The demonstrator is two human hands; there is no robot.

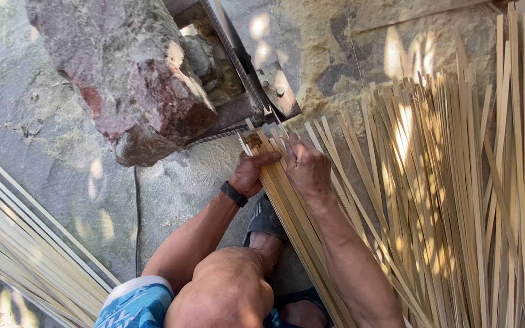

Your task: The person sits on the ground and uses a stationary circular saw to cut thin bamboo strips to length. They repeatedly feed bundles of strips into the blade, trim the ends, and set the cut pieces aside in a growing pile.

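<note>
A bundle of thin pale bamboo strips [293,212] runs from between my knees up toward a metal frame [256,91]. My left hand [251,172], with a black band on its wrist, is wrapped around the bundle near its top end. My right hand [307,170] rests on the same bundle from the right, its fingers pinching a single strip close to the frame's blade-like edge. The strip tips fan out just below the frame.
A big reddish rock [126,73] weighs down the metal frame on the stone ground. A large heap of loose strips [457,200] fills the right side. Another sheaf of strips [25,249] lies at the lower left. My knee [226,291] and sandalled foot [265,234] sit below.
</note>
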